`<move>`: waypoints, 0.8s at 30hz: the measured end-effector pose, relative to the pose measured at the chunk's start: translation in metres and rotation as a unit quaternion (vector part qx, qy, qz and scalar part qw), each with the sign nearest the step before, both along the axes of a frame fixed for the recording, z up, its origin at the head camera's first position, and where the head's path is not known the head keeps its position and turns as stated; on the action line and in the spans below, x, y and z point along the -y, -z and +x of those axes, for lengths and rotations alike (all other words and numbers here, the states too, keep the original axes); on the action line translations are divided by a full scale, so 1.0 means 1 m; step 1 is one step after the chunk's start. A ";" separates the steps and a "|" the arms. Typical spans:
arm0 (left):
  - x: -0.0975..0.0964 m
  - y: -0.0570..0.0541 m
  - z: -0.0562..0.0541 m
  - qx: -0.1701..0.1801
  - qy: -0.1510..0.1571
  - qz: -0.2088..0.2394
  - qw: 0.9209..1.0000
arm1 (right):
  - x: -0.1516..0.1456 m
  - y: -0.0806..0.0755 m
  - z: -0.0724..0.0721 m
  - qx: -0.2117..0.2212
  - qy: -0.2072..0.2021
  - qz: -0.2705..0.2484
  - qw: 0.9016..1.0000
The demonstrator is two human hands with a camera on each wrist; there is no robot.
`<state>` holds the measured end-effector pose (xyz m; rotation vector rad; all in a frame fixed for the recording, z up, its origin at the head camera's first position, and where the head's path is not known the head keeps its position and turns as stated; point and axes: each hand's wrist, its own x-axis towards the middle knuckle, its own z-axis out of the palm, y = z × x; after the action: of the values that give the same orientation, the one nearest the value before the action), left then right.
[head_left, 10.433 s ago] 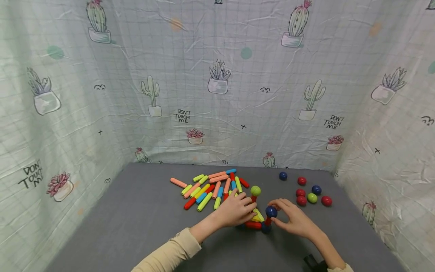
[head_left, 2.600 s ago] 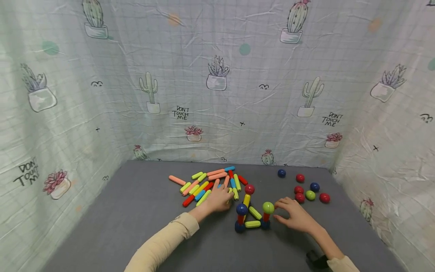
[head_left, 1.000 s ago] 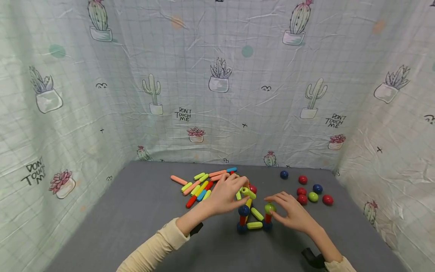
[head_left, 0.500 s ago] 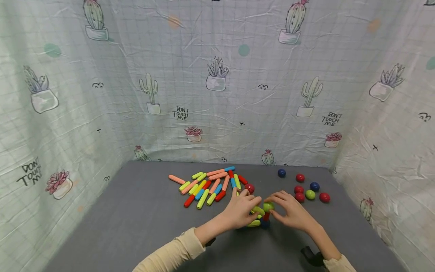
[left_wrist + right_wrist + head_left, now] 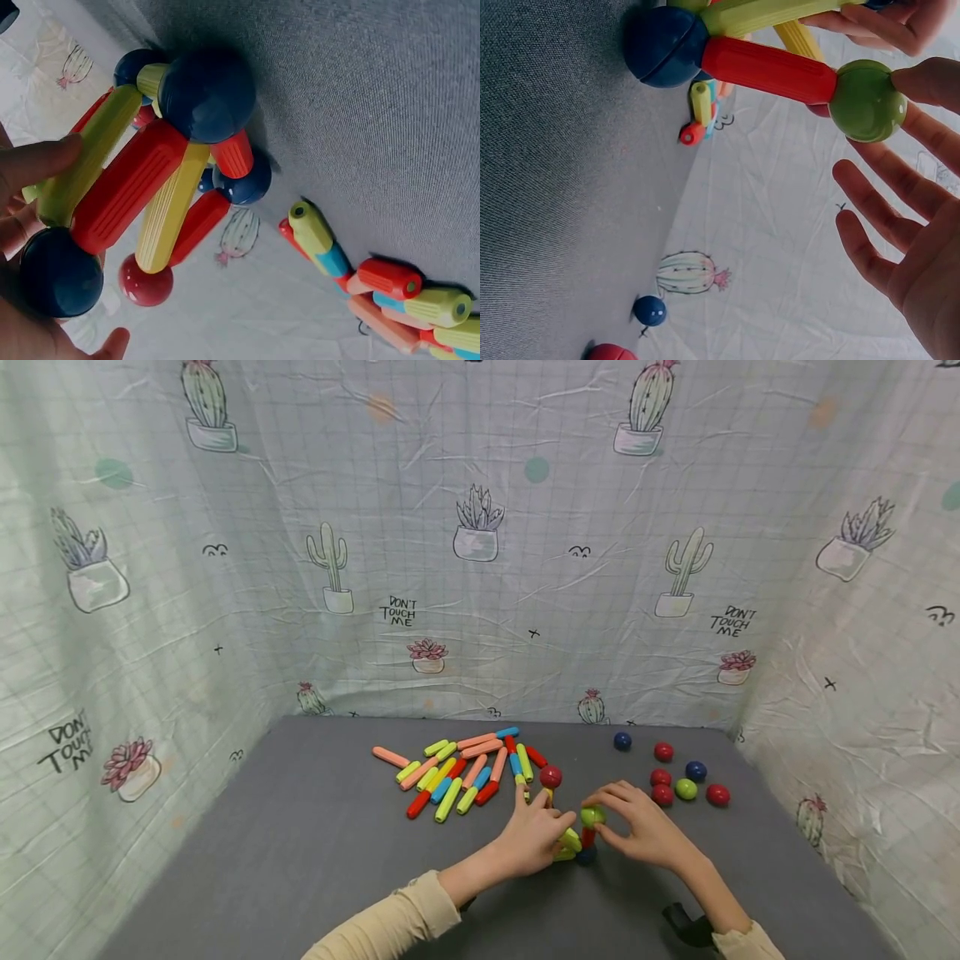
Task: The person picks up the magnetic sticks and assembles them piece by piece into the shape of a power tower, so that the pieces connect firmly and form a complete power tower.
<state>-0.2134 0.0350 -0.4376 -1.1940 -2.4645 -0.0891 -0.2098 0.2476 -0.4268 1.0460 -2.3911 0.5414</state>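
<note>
A frame of magnetic rods and balls stands on the table between my hands. My left hand [image 5: 528, 837] pinches a yellow-green rod [image 5: 101, 154], which slants from the top blue ball [image 5: 60, 271] down toward a base blue ball [image 5: 666, 46]; whether both ends touch is unclear. Beside it stands an upright red rod [image 5: 131, 187]. My right hand [image 5: 637, 827] pinches a green ball [image 5: 868, 101] that tops another upright red rod [image 5: 769, 69]. At the back of the frame, a red ball [image 5: 551, 777] tops a yellow rod. In the head view my left hand hides much of the frame.
Several loose coloured rods [image 5: 447, 799] lie in a pile left of and behind the frame. Loose balls, among them a green ball [image 5: 686, 789] and a blue ball [image 5: 622, 741], lie at the back right. A patterned curtain [image 5: 480, 610] encloses the grey table [image 5: 300, 843].
My left hand has brought a yellow-green rod from the pile rightward to the frame and lowered it into a slant. My right hand has stayed at the green ball.
</note>
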 end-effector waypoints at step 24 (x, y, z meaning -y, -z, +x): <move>0.028 -0.006 0.005 0.013 -0.047 0.039 0.998 | -0.002 0.001 0.001 0.040 0.019 0.012 0.999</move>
<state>-0.2081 0.0072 -0.4315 -1.0495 -2.5112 -0.1742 -0.2091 0.2495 -0.4282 1.0057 -2.4877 0.5528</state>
